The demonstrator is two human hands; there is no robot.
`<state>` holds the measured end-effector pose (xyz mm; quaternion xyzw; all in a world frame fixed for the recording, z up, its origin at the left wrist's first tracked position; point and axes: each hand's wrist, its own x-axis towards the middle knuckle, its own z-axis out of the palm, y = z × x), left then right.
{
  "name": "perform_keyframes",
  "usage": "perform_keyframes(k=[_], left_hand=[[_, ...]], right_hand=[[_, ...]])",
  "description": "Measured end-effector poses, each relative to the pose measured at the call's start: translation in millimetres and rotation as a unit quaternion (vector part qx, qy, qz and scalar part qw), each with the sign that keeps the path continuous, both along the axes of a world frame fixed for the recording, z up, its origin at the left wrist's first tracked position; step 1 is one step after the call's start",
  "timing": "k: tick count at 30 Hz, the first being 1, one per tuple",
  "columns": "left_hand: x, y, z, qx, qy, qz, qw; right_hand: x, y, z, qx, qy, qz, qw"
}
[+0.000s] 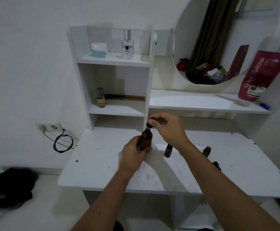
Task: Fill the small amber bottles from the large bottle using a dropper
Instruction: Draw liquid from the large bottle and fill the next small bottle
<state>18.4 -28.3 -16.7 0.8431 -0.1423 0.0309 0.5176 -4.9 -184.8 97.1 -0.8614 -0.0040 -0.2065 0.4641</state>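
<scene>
Bottle (146,139), large, amber, upright in left hand (132,154) grip; right hand (167,129) pinching black dropper cap (149,125) at neck.

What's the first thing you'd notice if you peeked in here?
Two hands meet over the white desk: the left hand grips the large amber bottle while the right hand pinches the dropper cap at its neck. A red tube leans beside the round mirror at the right.

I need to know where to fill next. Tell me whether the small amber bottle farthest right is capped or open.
Open. The rightmost small amber bottle stands upright on the white desk with a bare neck and no cap.
</scene>
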Motion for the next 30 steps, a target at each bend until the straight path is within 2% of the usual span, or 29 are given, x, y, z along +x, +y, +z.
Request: perform_keyframes(k=[6, 12, 17, 24, 30], left_hand=[[-6, 3, -3, -0.025, 0.004, 0.028, 0.999], [-43, -5, -8, -0.097, 0.007, 0.102, 0.99], [-80, -35, -3, -0.119, 0.013, 0.08, 0.99], [-99, -95, -1, -0.077, 0.025, -0.06, 0.995], [-86, -128, -6, -0.046, 0.019, -0.056, 0.997]], right_hand=[[-13, -7, 36, 0.059, -0.078, -0.003, 0.995], [-35, -25, 49, 0.056, -0.113, -0.018, 0.992], [-62, -56, 36, 0.042, -0.11, -0.044, 0.992], [-101, -107, 13, 0.031, -0.089, -0.12, 0.988], [-106, -126, -2, 0.011, -0.087, -0.145, 0.986]])
